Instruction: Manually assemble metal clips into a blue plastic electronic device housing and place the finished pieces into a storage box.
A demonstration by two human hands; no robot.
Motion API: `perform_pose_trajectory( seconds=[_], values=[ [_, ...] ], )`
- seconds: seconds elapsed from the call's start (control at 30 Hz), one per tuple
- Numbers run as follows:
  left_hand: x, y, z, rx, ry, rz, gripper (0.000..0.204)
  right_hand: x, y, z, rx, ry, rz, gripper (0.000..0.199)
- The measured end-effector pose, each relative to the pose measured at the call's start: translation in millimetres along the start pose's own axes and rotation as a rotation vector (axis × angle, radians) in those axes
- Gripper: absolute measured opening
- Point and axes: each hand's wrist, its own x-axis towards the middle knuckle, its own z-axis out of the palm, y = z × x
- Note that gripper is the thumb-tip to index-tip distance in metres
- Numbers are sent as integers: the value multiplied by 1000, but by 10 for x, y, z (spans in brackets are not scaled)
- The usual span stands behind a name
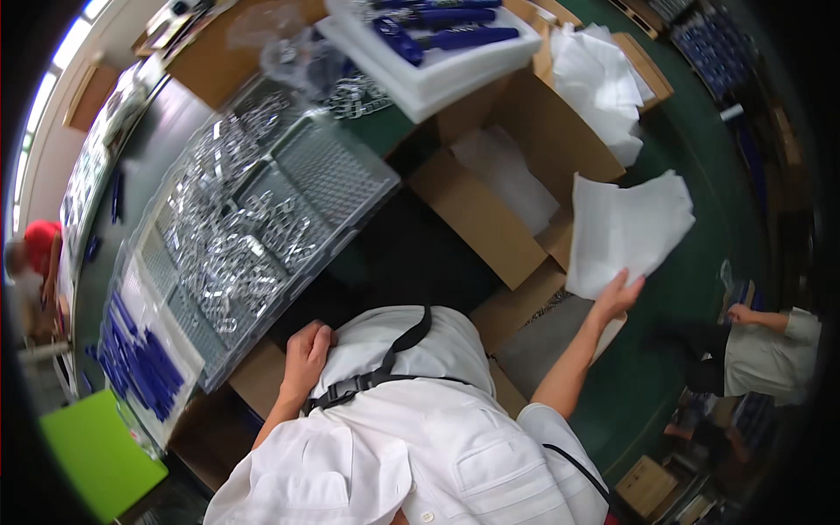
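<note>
Workshop floor, dark green, seen from above through a fisheye lens. Far left: a green board [96, 455], then a white tray of blue parts [140, 359] on the desk's near edge. Beside it, a clear grid tray [332, 171] carries shiny metal pieces [236, 254]. Left hand [306, 354] is curled closed against the white garment at the wearer's chest; whether it pinches the fabric cannot be told. Centre: an open cardboard box [490, 219]. Right hand [617, 296] grips the lower edge of a stack of white foam sheets [630, 229], held just right of the box. Held by one edge, the sheets could fan apart and slip. Box contents are hidden; a seated person [770, 354] at right is partly cut off.
</note>
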Motion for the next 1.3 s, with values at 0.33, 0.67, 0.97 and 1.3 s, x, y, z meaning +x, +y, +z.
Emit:
perform_pose_trajectory(
  seconds=[0.33,0.67,0.97,1.3],
  values=[
    [255,354,174,290,-37,-182,22,-378,1265,2078,355,-551,409,42],
    [-323,-10,-63,35,418,-223,16,495,633,3736,-9,-879,760,84],
    [-2233,-1342,-369,-174,1368,-450,17,-895,-3045,1767,892,-805,-229,36],
    [-3645,-3367,42,-27,1454,-985,26,-1926,-5257,1004,707,-1498,-1030,19]
  ],
)
